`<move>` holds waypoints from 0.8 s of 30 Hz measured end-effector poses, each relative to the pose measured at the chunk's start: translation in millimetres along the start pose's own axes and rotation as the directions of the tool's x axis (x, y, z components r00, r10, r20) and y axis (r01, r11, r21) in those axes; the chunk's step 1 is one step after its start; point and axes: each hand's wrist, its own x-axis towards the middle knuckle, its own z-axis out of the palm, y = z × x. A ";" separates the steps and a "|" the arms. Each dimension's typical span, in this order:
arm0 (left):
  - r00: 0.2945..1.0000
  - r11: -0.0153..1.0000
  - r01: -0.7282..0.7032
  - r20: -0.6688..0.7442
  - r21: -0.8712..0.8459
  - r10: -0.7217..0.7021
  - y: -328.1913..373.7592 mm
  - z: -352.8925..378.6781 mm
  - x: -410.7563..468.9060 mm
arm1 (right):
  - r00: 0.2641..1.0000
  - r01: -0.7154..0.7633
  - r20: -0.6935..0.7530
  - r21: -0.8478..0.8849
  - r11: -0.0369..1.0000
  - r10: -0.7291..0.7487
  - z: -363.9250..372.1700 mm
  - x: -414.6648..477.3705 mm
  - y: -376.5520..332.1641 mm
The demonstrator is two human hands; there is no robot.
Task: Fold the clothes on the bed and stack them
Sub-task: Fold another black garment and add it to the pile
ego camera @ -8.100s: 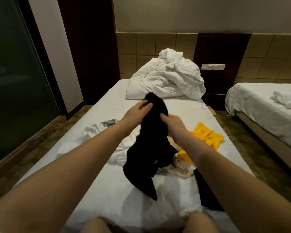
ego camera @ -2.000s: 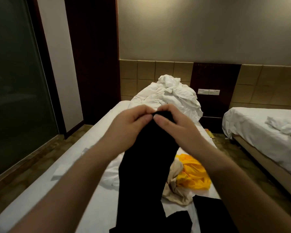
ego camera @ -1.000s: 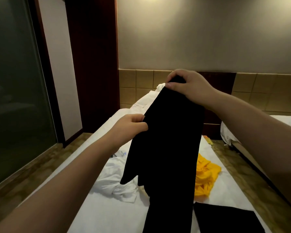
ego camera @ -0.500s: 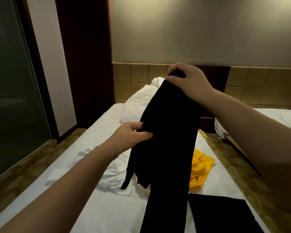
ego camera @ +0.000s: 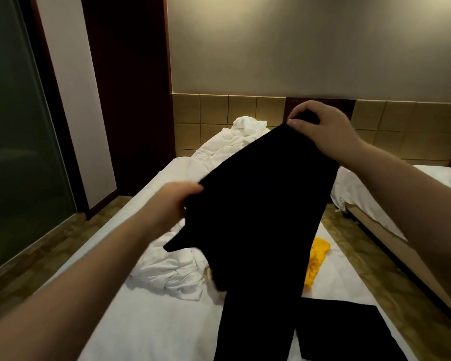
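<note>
A long black garment [ego camera: 261, 212] hangs in the air above the bed [ego camera: 146, 324], its top edge stretched on a slant. My right hand [ego camera: 320, 128] pinches the upper corner, high and to the right. My left hand [ego camera: 172, 204] grips the lower left corner. The garment's lower end drops to the mattress at the bottom of the view. A crumpled white garment [ego camera: 172, 274] lies on the sheet behind it, and a yellow garment [ego camera: 314, 261] shows to its right. A flat folded black piece [ego camera: 341, 332] lies at the bottom right of the bed.
A heap of white bedding [ego camera: 235, 142] sits at the head of the bed against the tiled wall. A second bed [ego camera: 375, 204] stands to the right across a narrow strip of floor. A dark glass panel [ego camera: 16, 152] lines the left side.
My hands have drawn apart along the black garment's top edge: the left hand moved left and down, the right stays high. The garment now spreads wider.
</note>
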 end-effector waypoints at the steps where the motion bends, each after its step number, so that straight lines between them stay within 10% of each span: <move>1: 0.999 0.993 0.029 0.023 -0.114 -0.027 7.1 -7.4 1.3 | 1.000 -0.014 0.001 0.030 0.999 0.014 -3.4 -1.7 3.0; 7: 0.973 0.987 0.076 0.204 0.142 -0.105 -11.6 -2.0 -3.0 | 0.998 -0.017 0.061 0.075 0.997 0.013 7.7 -8.4 3.6; 24: 0.954 0.990 -0.066 0.282 -0.124 0.099 10.4 52.7 15.3 | 0.873 0.098 0.476 0.050 0.994 -0.109 27.2 -16.9 -31.6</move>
